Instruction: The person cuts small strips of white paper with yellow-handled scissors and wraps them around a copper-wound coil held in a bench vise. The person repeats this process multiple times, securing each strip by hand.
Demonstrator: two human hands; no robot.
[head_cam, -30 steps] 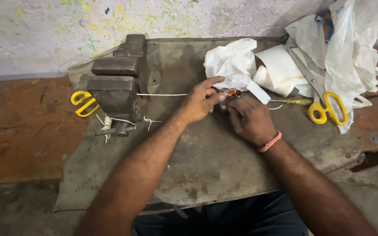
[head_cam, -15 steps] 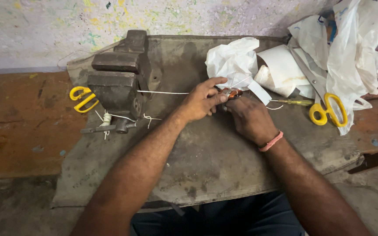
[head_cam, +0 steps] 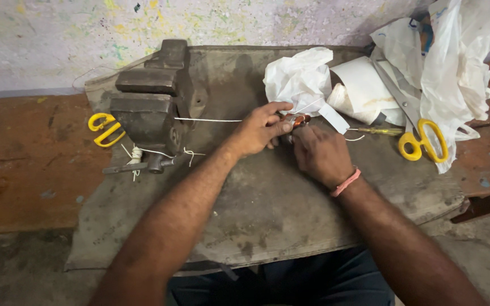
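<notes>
Two scissors with yellow handles: one point(head_cam: 104, 129) left of the vise point(head_cam: 153, 107), one point(head_cam: 421, 136) by the bags point(head_cam: 455, 62). One thin white string point(head_cam: 208, 119) runs tight from the vise to a small orange piece point(head_cam: 297, 119). Left hand point(head_cam: 259, 129) and right hand point(head_cam: 320, 154) both pinch it mid-bench.

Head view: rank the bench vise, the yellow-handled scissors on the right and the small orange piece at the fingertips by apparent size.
1. bench vise
2. yellow-handled scissors
3. small orange piece, mostly hidden by both hands, so only its visible part counts.

Single head view, looking steeply down, close over workbench point(head_cam: 267, 215); wall at top.
</notes>
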